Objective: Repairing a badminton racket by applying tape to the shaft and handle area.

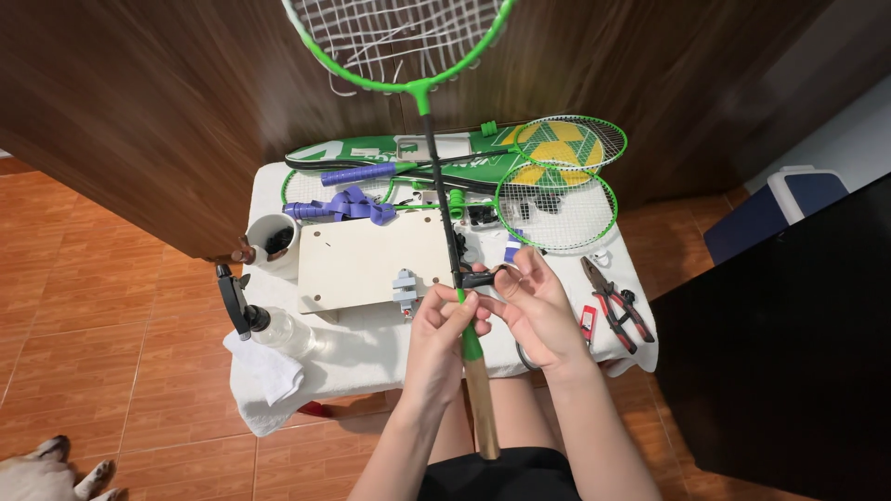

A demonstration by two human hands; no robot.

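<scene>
L hand (pixel 444 320) wrapped round green racket (pixel 434 176) at shaft base, grip closed, keeping it upright w/ bare wood handle toward lap. R hand (pixel 535 311) pinches black scissors (pixel 484 276) against shaft, closed on them. Beyond: white-clothed table (pixel 371 348) w/ wooden board (pixel 371 260), pliers (pixel 614 301), spare rackets (pixel 555 190). Dark wood wall, terracotta tile floor.

The racket head (pixel 399 42) is cut off by the top edge. Part of the scissors (pixel 506 278) is hidden behind the right hand (pixel 534 311). Only the paws of a dog (pixel 51 473) are shown at the bottom-left corner. The cup's (pixel 272 239) dark contents cannot be identified.
</scene>
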